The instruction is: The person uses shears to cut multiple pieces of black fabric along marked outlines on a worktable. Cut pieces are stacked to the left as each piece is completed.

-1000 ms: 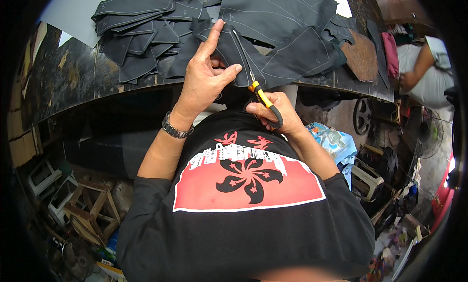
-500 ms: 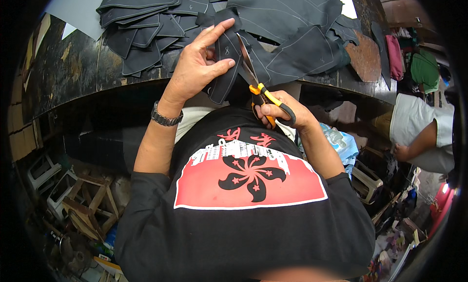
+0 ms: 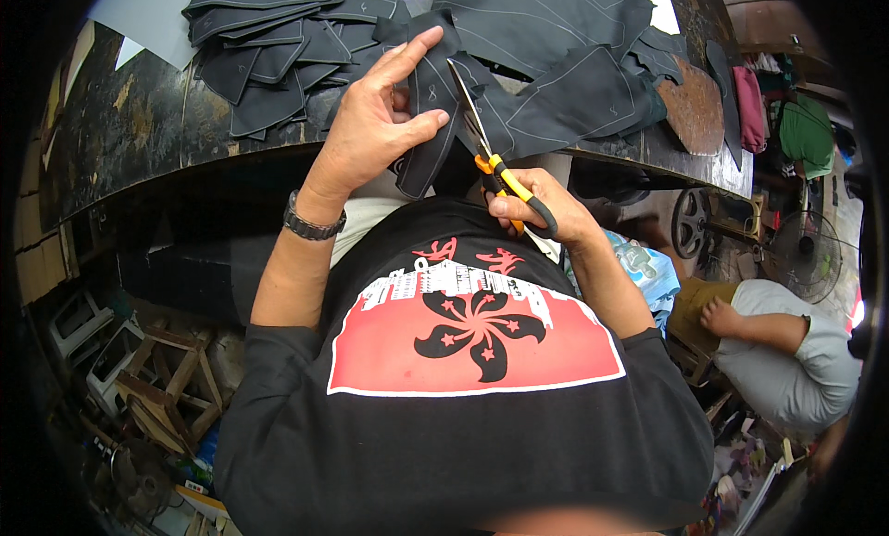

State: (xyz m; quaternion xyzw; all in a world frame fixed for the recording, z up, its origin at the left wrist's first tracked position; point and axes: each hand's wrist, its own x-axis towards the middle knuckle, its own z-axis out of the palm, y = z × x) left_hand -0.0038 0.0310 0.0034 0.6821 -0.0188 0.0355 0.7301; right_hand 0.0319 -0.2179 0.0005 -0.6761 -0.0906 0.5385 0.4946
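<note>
Co-worker (image 3: 787, 379) shifted lower in view; R fingers (image 3: 503, 206) part. hide scissors (image 3: 498, 165).

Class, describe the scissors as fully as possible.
The scissors have long metal blades tapering to a point, and yellow, orange and black handles that look like plastic. The right hand grips the handles, partly hiding them. They slant, tips up and to the left, beside the marked dark piece at the left hand. Whether the blades touch it, or how far they open, is unclear.
</note>
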